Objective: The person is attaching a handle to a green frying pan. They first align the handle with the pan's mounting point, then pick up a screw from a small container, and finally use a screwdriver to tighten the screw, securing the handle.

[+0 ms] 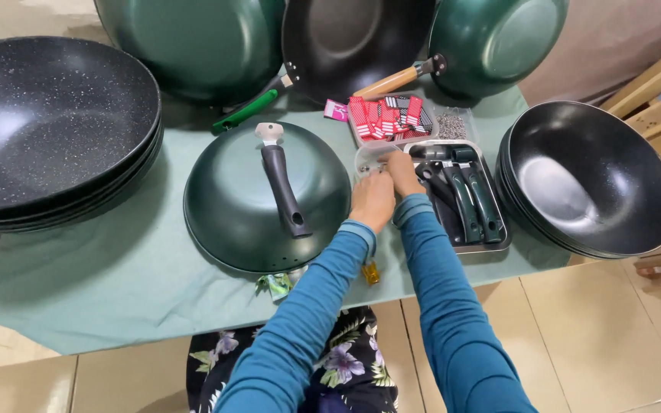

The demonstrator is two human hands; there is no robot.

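Observation:
An upturned dark green wok [231,206] lies on the green cloth in front of me, with a loose black handle [283,183] resting on its bottom. Both hands meet just right of it, over a small clear container [367,157]. My left hand [372,200] has its fingers bent down at the container's edge. My right hand [403,173] pinches into the same spot. Whatever sits between the fingers is too small to make out. Beside my right hand a metal tray [499,241] holds several dark green handles [474,203].
A stack of black speckled woks [47,122] fills the left, another stack [590,180] stands at the right. Upright green woks [499,38] and a wood-handled one [392,80] line the back. A tray of red packets [388,115], a bag of screws [453,126], a yellow-handled tool [371,273].

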